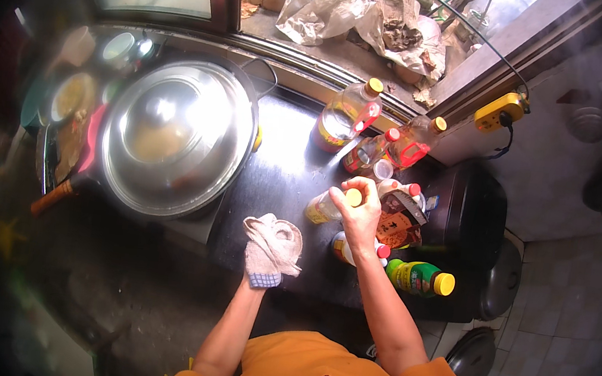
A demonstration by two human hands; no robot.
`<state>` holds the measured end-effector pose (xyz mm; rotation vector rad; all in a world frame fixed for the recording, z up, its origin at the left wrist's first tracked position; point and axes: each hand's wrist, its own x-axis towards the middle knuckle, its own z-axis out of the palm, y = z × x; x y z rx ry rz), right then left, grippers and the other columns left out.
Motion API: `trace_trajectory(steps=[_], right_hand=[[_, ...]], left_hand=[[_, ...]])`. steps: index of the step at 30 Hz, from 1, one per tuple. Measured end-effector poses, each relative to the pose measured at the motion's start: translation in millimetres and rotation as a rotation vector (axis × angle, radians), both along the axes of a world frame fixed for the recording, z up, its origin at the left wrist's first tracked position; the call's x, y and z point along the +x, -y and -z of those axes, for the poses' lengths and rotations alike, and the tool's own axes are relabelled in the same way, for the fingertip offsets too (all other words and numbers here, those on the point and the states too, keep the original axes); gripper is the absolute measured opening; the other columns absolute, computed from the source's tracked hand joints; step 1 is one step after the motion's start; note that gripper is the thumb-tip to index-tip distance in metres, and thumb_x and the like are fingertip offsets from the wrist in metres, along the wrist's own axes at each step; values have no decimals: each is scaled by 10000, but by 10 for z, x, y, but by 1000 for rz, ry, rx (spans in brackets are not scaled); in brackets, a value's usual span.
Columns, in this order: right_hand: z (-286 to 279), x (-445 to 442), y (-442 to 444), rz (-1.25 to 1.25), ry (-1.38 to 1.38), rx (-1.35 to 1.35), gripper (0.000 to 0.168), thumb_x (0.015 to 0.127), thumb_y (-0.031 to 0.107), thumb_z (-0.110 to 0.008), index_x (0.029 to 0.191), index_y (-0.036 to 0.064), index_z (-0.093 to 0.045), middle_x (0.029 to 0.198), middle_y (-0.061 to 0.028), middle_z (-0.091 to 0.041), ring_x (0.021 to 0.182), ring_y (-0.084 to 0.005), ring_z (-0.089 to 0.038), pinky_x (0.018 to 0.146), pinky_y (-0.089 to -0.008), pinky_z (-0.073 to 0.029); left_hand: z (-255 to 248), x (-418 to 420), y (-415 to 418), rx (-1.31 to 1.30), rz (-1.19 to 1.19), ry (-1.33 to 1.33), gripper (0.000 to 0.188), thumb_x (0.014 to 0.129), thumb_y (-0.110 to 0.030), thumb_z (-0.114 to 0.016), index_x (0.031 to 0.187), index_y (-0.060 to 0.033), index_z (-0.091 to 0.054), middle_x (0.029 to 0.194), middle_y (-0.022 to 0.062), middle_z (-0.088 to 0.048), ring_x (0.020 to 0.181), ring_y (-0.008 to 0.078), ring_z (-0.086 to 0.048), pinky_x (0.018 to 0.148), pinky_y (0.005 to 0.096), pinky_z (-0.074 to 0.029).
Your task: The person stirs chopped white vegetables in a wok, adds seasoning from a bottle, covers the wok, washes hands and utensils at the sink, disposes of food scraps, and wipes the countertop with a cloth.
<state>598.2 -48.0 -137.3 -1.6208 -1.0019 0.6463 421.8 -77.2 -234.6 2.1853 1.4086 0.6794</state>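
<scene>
My right hand (363,216) has its thumb and bent forefinger around the yellow cap (353,197) of a clear bottle (323,209) that leans on the black worktop (274,179). A pale cloth (273,244) with a blue checked edge covers my left hand (256,288), which appears to hold it; the fingers are hidden. Beside my right wrist lies a white bottle with a red cap (343,248). A green bottle with a yellow cap (418,278) lies tilted to the right of my forearm. Just past my knuckles stands a printed food packet (399,222).
A large wok under a domed metal lid (172,138) fills the left side, its wooden handle (54,197) jutting forward. Handled oil bottles (343,117) stand near the window. A black bin-like container (473,209) is at the right, below a yellow power strip (499,112).
</scene>
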Motion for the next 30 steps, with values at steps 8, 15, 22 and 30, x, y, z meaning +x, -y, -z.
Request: trace_trajectory(steps=[8,15,22,30], right_hand=[[97,506,-1087,-5,-106,70,488,889,101,-610,1326,-20,-430,1246,-149,-545,1154,-229,-536,1024,-342,-410],[906,894,-1983,240,5,-219,669,852,111,-530,1458,64,-252,1339,-258,-487,1254,-381,-485,1044,-434,-384],[638,972,-1979,286,98,-245,539,739,73,-652,1229,47,-430,1100,-169,-602,1019,-301,-607,866,-383,-474],[201,569,-1865,-316,-243,-247,71,814,27,-688,868,70,-673,821,-8,-676,761,-97,-606,724,-237,-459]], left_hand=[[-266,61,-30,-475,19,752,174,802,-105,-671,807,-98,-497,738,24,-549,670,135,-546,590,279,-461],[-621,-75,98,-537,11,810,170,774,-79,-653,818,-77,-489,752,29,-542,693,134,-552,627,265,-469],[-581,-111,208,-604,-22,945,142,777,-78,-651,817,-67,-516,771,44,-544,725,139,-567,655,268,-476],[-562,-244,210,-141,93,411,115,807,-93,-642,891,-58,-572,835,38,-587,777,149,-594,693,279,-491]])
